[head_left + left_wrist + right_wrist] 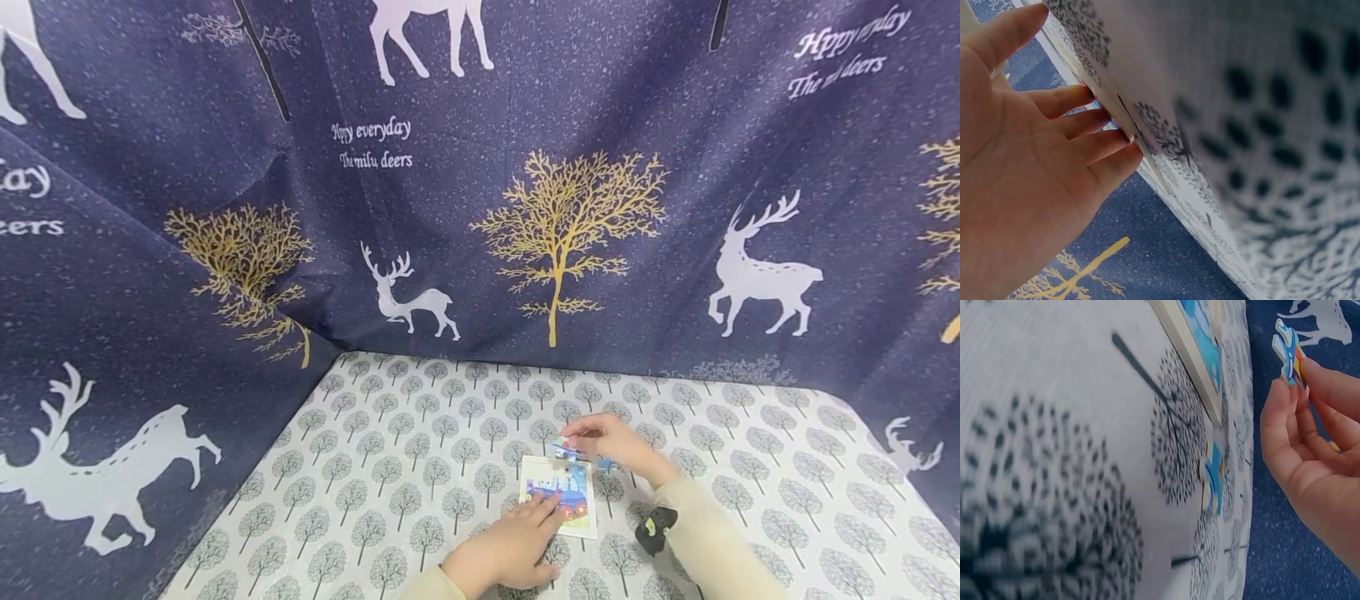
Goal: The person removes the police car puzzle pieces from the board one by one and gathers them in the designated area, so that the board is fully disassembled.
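A small picture puzzle in a pale frame (591,523) lies on the table, showing a blue cartoon car. My left hand (508,546) rests its fingertips on the puzzle's lower part; the left wrist view shows the fingers (1107,140) nearly straight. Just beyond the puzzle's far edge, my right hand (618,447) pinches a blue, white and red puzzle piece (1286,353) between thumb and fingertips, raised off the table. Another blue puzzle piece (1212,478) lies on the cloth beside the frame, below the right hand.
A white cloth (405,500) printed with grey trees covers the table. Dark blue curtains (480,200) with deer and golden trees hang behind and at the left. A black device (656,531) sits at the right wrist.
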A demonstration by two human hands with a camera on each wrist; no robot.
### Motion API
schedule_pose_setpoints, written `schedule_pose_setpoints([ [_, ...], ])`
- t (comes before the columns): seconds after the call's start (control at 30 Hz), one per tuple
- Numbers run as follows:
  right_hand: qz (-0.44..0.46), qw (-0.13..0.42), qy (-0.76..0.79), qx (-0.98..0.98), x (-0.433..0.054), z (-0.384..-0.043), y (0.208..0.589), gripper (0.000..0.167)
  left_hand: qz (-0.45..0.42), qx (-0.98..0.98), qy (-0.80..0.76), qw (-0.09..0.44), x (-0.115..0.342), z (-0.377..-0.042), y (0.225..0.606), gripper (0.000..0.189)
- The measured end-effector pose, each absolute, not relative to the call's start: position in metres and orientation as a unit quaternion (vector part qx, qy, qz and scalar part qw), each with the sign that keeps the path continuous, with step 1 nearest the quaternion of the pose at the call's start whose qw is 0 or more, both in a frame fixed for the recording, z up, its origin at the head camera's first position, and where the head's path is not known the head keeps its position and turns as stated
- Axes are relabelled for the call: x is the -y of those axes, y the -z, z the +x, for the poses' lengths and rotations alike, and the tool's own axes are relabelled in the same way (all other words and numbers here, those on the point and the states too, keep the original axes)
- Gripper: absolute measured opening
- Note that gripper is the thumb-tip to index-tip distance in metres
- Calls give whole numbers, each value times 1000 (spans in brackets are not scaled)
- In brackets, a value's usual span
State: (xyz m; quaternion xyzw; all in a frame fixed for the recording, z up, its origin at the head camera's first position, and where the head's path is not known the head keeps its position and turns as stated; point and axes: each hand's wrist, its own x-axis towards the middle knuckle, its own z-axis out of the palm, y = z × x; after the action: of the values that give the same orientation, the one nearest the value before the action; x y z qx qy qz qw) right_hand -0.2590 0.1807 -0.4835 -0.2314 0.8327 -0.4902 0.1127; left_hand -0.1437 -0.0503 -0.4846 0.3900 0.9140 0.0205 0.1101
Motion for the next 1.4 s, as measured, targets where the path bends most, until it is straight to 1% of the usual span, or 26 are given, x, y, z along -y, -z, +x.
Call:
schedule_pose_setpoints([
  [0.23, -199, 139, 529, -813, -201, -259, 483, 34, 390, -914, -21, 112, 51, -143, 483, 73],
  [0.47, -155, 167, 571, -789, -225, -251, 477, 35, 379, -914, -43, 137, 52, -143, 484, 73],
  [0.67, -144, 161, 564, -797, -245, -246, 480, 36, 381, -914, -40, 131, 53, -143, 485, 73],
  [0.83, -142, 153, 555, -805, -256, -239, 484, 33, 381, -914, -35, 132, 52, -142, 482, 73],
  [1.2, -154, 146, 536, -817, -264, -235, 485, 28, 382, -915, -28, 128, 50, -142, 480, 73],
  [1.4, -165, 149, 523, -823, -266, -235, 486, 30, 384, -915, -29, 122, 50, -142, 480, 72],
])
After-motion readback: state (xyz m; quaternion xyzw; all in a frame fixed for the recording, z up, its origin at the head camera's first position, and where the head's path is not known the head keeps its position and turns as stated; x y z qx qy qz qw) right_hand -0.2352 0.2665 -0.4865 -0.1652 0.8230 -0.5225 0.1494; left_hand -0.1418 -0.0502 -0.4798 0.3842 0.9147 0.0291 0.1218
